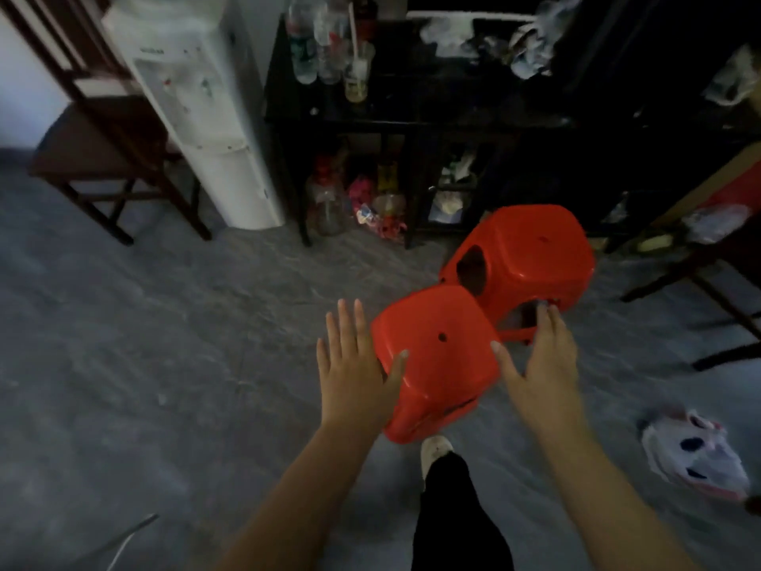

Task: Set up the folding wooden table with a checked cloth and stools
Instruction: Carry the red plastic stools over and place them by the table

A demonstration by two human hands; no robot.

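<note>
Two red plastic stools sit on the grey floor [164, 344] in front of the person. The near stool [436, 352] is tilted, seat facing up towards the camera, just above the person's shoe [436, 447]. The far stool [531, 249] is touching its far right corner and is tipped as well.

The left hand [354, 377] is open and flat against the near stool's left side, fingers straight, thumb lying on the seat edge. The right hand [539, 364] is open with fingers spread, its thumb at the seat's right edge; contact there is unclear. Its fingertips reach over the far stool's lower rim.

Behind them, a black table [412, 113] carries bottles [325, 47] at its left end. A white water dispenser [206, 117] stands to its left, next to a dark wooden chair [94, 150]. A white plastic bag [696, 459] lies on the floor at right.
</note>
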